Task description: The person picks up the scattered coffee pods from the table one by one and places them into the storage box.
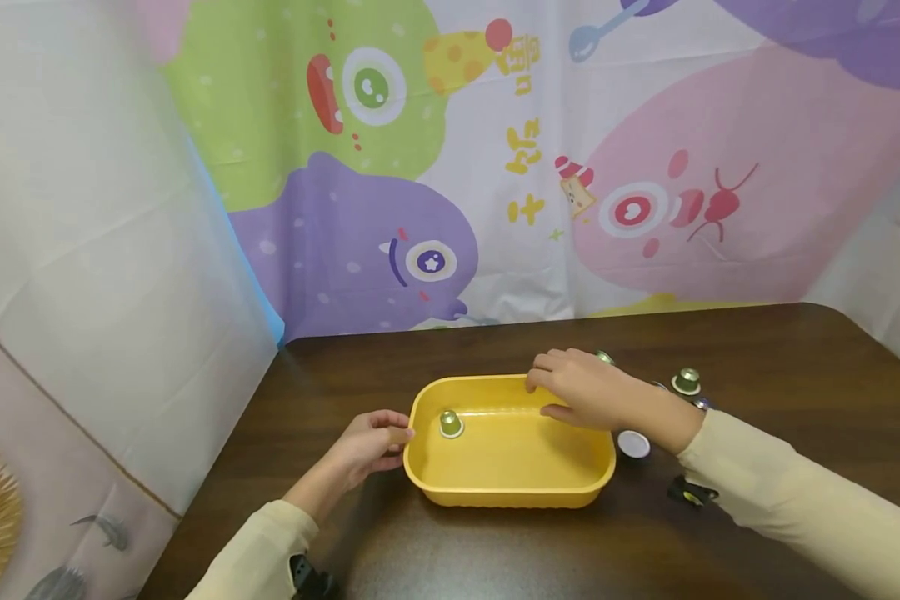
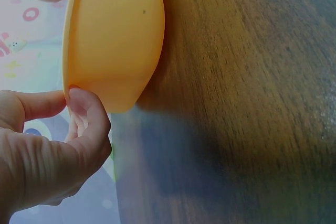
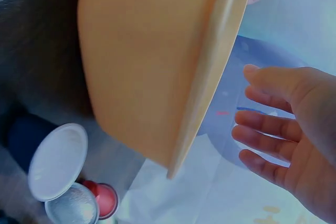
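Note:
A yellow plastic tray [image 1: 510, 498] with rounded corners stands on the brown table. My left hand [image 1: 367, 448] pinches its left rim between thumb and fingers, as the left wrist view also shows. Inside the tray, towards the left, a green coffee capsule [image 1: 450, 423] sits on its wide white rim. Over the tray's right end hovers my right hand [image 1: 581, 390], fingers apart and slightly bent, with nothing in them. In the right wrist view, a dark capsule with a white lid [image 3: 59, 161], a silver-lidded capsule [image 3: 73, 205] and a red capsule [image 3: 106, 201] cluster beside the tray.
Right of the tray, a green capsule [image 1: 686, 381] stands farther back, and a white capsule lid [image 1: 633, 444] shows close to the tray wall. Another green capsule [image 1: 604, 357] peeks out behind my right hand. A cartoon-printed curtain [image 1: 525, 275] hangs along the table's back edge.

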The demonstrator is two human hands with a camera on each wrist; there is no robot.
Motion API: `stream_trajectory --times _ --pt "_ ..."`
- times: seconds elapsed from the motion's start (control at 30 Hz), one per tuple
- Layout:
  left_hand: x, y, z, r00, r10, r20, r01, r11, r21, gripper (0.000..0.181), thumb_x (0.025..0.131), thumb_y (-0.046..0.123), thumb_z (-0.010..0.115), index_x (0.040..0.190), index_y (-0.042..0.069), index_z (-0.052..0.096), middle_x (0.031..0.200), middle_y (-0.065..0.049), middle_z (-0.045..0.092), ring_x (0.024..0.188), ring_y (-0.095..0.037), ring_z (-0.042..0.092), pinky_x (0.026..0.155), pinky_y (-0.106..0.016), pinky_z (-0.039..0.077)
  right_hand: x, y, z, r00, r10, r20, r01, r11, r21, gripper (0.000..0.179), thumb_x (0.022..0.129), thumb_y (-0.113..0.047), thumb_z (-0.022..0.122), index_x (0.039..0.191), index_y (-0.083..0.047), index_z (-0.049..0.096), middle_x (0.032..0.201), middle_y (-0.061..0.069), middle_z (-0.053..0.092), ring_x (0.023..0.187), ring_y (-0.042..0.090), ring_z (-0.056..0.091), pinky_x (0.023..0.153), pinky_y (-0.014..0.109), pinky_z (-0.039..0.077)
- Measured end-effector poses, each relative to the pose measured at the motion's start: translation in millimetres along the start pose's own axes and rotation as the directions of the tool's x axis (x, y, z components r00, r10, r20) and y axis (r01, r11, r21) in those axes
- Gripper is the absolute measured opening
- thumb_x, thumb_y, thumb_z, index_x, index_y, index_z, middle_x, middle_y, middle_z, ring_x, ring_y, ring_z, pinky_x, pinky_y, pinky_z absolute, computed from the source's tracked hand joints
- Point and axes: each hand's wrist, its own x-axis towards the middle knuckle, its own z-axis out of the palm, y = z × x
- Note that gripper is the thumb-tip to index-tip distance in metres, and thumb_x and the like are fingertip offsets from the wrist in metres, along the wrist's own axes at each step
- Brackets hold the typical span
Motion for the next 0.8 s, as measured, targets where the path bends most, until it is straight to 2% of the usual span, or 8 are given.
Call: stream_trajectory --times 0.17,0.47,0.63,0.8 --pt "-0.8 -0.8 -0.5 1.000 0.001 0.007 -0.001 1.000 -0.010 0.027 0.090 0.006 0.060 0.114 -0.007 0.056 0.093 -0.006 0.060 0.081 -0.015 0.057 0.071 -0.026 0.056 -10.9 2.5 -0.6 1.000 0.015 -0.007 -0.015 1.000 -0.007 0.028 0.080 -0.022 0.080 0.102 -0.009 0.067 0.097 0.004 0.066 0.087 0.021 0.061 0.076 0.037 0.053" --pt "-3.0 2.3 -1.3 1.000 0.005 0.026 -0.005 1.000 -0.016 0.030 0.090 0.006 0.061 0.116 -0.007 0.055 0.094 -0.007 0.060 0.079 -0.015 0.058 0.069 -0.026 0.056 -27.9 5.8 -1.9 0.997 0.011 -0.075 -0.016 0.998 -0.056 0.028 0.079 -0.023 0.081 0.099 -0.009 0.068 0.094 0.001 0.066 0.088 0.018 0.060 0.077 0.035 0.052" --pt "-2.3 0.9 -1.1 1.000 0.000 0.021 0.001 1.000 -0.016 0.030 0.090 0.006 0.061 0.115 -0.008 0.055 0.094 -0.007 0.060 0.079 -0.015 0.057 0.071 -0.027 0.056 -39.1 7.1 -3.3 0.994 0.054 -0.090 -0.056 0.998 -0.019 0.029 0.077 -0.021 0.082 0.100 -0.009 0.068 0.094 0.001 0.065 0.086 0.017 0.060 0.078 0.035 0.053" --pt "-1.1 0.4 -0.4 1.000 -0.005 0.007 0.005 1.000 -0.019 0.028 0.089 0.006 0.061 0.114 -0.007 0.057 0.095 -0.007 0.060 0.081 -0.016 0.057 0.072 -0.028 0.057 -49.3 9.4 -5.0 0.991 0.091 -0.096 -0.090 0.996 0.016 0.028 0.076 -0.019 0.083 0.099 -0.010 0.069 0.094 0.002 0.064 0.078 0.011 0.053 0.072 0.032 0.050"
